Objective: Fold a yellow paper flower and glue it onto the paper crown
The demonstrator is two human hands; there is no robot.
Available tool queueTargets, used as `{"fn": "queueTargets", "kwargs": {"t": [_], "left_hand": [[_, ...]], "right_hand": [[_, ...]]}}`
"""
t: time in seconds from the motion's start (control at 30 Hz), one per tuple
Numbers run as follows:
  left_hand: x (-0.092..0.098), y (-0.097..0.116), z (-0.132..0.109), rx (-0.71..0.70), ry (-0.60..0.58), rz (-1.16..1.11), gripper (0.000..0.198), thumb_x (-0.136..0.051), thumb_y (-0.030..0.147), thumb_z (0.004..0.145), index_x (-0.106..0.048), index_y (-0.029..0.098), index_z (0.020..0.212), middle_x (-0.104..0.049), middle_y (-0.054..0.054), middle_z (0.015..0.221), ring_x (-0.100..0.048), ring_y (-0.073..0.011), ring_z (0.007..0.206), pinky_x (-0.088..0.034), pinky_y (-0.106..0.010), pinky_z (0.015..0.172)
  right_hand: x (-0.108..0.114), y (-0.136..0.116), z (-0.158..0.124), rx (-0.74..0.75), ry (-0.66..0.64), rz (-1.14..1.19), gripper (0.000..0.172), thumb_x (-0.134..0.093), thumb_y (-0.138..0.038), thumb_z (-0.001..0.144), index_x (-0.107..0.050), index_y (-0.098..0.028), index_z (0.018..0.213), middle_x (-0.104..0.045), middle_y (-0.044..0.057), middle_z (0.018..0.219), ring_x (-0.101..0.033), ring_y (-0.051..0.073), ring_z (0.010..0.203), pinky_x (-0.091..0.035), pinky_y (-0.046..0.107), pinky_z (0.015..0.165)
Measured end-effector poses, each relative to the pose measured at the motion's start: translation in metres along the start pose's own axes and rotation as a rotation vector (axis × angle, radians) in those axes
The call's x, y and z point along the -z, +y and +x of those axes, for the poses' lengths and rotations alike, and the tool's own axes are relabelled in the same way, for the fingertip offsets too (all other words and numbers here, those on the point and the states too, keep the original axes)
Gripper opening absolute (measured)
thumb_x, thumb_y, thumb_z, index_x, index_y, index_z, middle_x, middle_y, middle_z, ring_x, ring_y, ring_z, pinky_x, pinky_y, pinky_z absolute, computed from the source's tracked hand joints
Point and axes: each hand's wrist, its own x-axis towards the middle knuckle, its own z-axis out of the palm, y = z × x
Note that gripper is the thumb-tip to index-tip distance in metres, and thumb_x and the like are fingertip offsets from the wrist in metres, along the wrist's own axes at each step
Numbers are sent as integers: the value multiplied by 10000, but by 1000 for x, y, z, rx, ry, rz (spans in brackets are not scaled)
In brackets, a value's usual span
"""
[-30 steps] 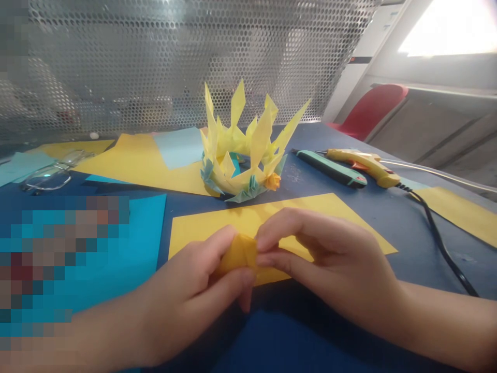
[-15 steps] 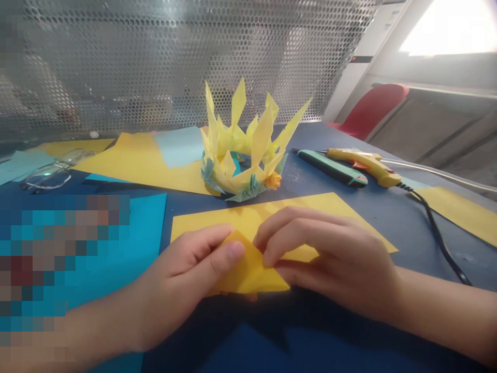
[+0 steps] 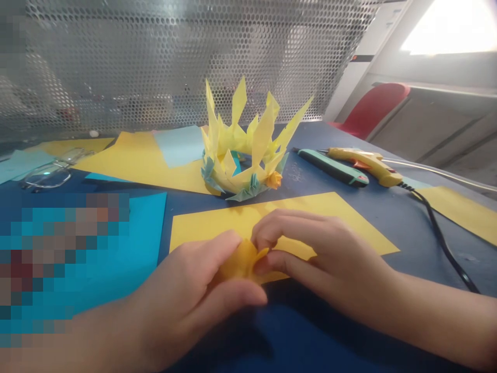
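Head view: a small folded piece of orange-yellow paper [image 3: 243,259] is held between both hands, low in the middle of the frame, just above the near edge of a flat yellow paper sheet [image 3: 349,220] that lies on the dark blue table [image 3: 407,223]. The piece is crumpled into a small bundle, with a curled flap raised at its right side; most of it is hidden by the fingers. The left hand [image 3: 190,305] is closed around it from the left, the thumb stretched beneath it. The right hand [image 3: 330,259] is pinched on its right edge with thumb and forefinger, the other fingers bent. Behind the sheet a spiked yellow paper crown [image 3: 244,145] with small teal and orange folded ornaments at its base is seen standing; within its ring a patch of teal is visible. To the right of the crown a teal utility knife [image 3: 334,168] and a yellow glue gun [image 3: 368,166] with a black cord [image 3: 442,238] are laid side by side.
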Motion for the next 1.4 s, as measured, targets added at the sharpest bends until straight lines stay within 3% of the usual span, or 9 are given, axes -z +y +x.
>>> {"fn": "queueTargets", "kwargs": {"t": [0.13,0.37,0.5,0.73,1.1,1.4], "left_hand": [[-2,-2,0,42,-2,76,233,-591,424,922,-546,236,792,-546,74,636,-438,-117,529,-301,-245,497],[-1,-9,4,41,-24,54,210,-528,369,954,-555,243,789,-645,51,695,-581,-139,605,-426,-231,543],[-2,-11,5,81,-16,-49,163,-575,368,933,-614,244,836,-674,47,729,-637,-154,657,-475,-243,592],[-1,-11,6,124,27,-104,141,-738,384,823,-686,254,846,-697,57,768,-633,-159,697,-475,-230,598],[-1,-8,8,76,4,-114,103,-705,291,864,-689,244,773,-715,95,686,-616,-95,622,-452,-157,577],[-1,-8,7,61,0,-109,104,-647,262,889,-675,238,792,-689,84,675,-608,-89,612,-459,-143,561]], "right_hand": [[-2,-1,3,-149,21,162,174,-728,-73,791,-632,-195,713,-694,-51,737,-645,82,681,-514,155,668],[-7,-3,2,-217,122,421,162,-813,-151,751,-676,-223,799,-670,-90,705,-639,57,674,-512,119,665],[-8,-2,1,-228,116,376,155,-777,-143,788,-716,-235,898,-692,-96,699,-652,52,678,-506,126,680],[-7,-2,0,-170,100,312,136,-797,-193,779,-717,-221,886,-689,-76,727,-664,64,700,-520,138,694],[-6,-4,-2,-89,138,116,37,-747,-165,835,-718,-185,820,-695,-71,685,-632,35,629,-499,79,645],[-7,-4,-1,-92,144,140,43,-772,-169,812,-738,-192,825,-717,-65,665,-652,52,602,-519,102,623]]}}
